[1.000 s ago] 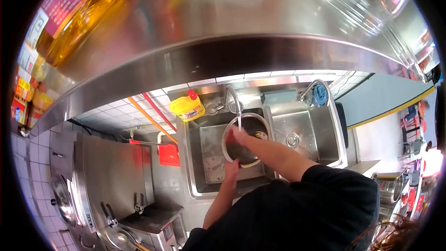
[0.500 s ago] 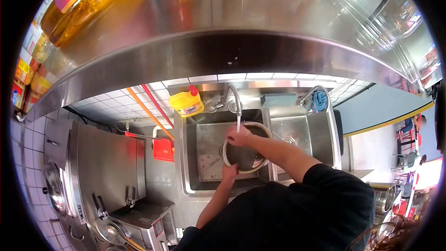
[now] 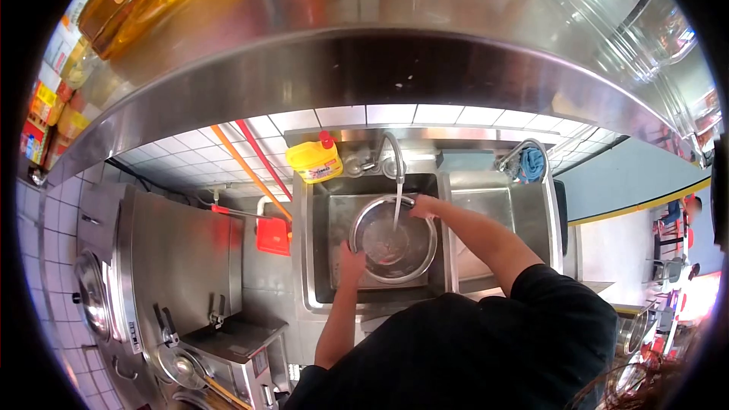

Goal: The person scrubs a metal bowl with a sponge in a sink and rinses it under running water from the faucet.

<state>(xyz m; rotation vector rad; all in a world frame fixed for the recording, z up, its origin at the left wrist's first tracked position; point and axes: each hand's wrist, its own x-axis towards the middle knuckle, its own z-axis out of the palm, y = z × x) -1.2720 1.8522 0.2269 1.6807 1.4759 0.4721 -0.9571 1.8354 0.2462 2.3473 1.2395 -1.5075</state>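
Observation:
A round metal pot [image 3: 389,247] is in the left sink basin [image 3: 342,201], its open mouth facing up. Water runs into it from the curved faucet [image 3: 395,156] and pools at its bottom. My left hand [image 3: 351,264] is closed on the pot's left rim. At the upper right of the rim, my right hand [image 3: 424,206] is closed on the pot too. The fingertips of both hands are partly hidden by the rim.
A yellow jug with a red cap [image 3: 314,161] stands behind the left basin. A blue cloth [image 3: 531,165] hangs by the second faucet. A red dustpan [image 3: 272,236] is left of the sink. A metal shelf [image 3: 364,68] crosses above, holding bottles and glass containers.
My right hand has moved from inside the pot to its upper right rim. My left hand has shifted up the left side. The pot has turned to face up, with water collecting inside.

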